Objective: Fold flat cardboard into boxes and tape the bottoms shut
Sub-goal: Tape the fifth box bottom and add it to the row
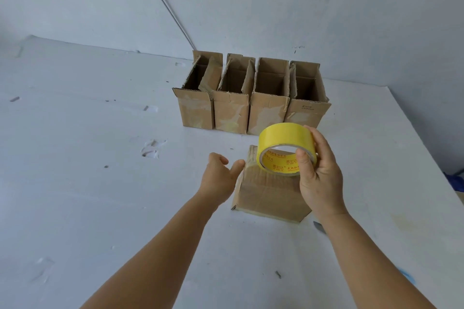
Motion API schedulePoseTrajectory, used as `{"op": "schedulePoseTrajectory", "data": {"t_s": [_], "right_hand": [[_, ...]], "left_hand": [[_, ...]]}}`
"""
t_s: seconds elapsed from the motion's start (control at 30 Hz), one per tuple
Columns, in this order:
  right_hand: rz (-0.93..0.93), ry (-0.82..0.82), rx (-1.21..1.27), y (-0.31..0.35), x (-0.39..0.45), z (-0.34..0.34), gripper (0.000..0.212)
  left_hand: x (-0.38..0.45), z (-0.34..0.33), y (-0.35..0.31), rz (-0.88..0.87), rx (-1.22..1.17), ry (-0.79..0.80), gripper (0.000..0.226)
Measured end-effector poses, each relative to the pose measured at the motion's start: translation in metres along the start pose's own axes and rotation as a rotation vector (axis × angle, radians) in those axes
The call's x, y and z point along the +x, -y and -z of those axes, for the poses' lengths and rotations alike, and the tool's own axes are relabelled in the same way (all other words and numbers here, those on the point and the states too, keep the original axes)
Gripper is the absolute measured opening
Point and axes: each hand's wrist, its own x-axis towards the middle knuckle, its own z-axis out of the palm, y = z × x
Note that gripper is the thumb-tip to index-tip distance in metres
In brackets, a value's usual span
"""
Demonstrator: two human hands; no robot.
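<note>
A brown cardboard box [268, 193] stands upside down on the white table [100, 183], its folded bottom facing up. My right hand [319, 170] holds a yellow tape roll [283, 143] just above that box, thumb inside the core. My left hand [221, 175] is at the box's left edge with fingers apart and the thumb touching the cardboard; it grips nothing. Whether a tape strip runs from the roll to the box cannot be told.
Several folded boxes [251, 98] stand in a row behind, open tops up, against the white wall. A grey cable [165, 5] runs down the wall. A small dark object [319, 226] lies on the table by my right wrist. A blue item [455, 183] shows at the right edge.
</note>
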Motion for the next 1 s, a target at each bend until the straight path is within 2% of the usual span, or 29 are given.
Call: {"op": "schedulePoseTrajectory", "data": {"t_s": [0.07, 0.1, 0.23, 0.4, 0.63, 0.77, 0.83, 0.93, 1.0], "right_hand": [[-0.01, 0.006, 0.003, 0.001, 0.0, 0.0, 0.064], [-0.011, 0.005, 0.001, 0.001, 0.0, 0.0, 0.065], [-0.001, -0.002, -0.029, 0.002, -0.001, 0.0, 0.062], [0.001, -0.007, -0.039, 0.002, -0.003, -0.001, 0.067], [-0.023, -0.028, -0.064, 0.003, -0.007, -0.003, 0.054], [-0.026, -0.03, -0.068, 0.004, -0.006, -0.002, 0.054], [-0.025, -0.028, -0.067, 0.004, -0.005, -0.001, 0.054], [-0.037, -0.025, -0.066, 0.004, -0.004, -0.001, 0.056], [-0.039, -0.029, -0.076, 0.003, -0.004, -0.001, 0.056]], "left_hand": [[-0.013, -0.002, -0.007, -0.199, -0.033, -0.142, 0.015], [-0.021, -0.002, -0.01, -0.284, -0.064, -0.161, 0.012], [-0.044, -0.005, -0.002, -0.513, 0.031, -0.124, 0.025], [-0.051, -0.008, 0.003, -0.495, 0.062, -0.272, 0.026], [-0.062, -0.012, 0.003, -0.443, 0.105, -0.351, 0.02], [-0.063, -0.002, -0.004, -0.374, 0.275, -0.279, 0.027], [-0.061, 0.002, -0.004, -0.403, 0.29, -0.212, 0.034], [-0.054, 0.002, -0.003, -0.426, 0.152, 0.002, 0.064], [-0.055, -0.003, -0.002, -0.386, 0.066, 0.166, 0.073]]}}
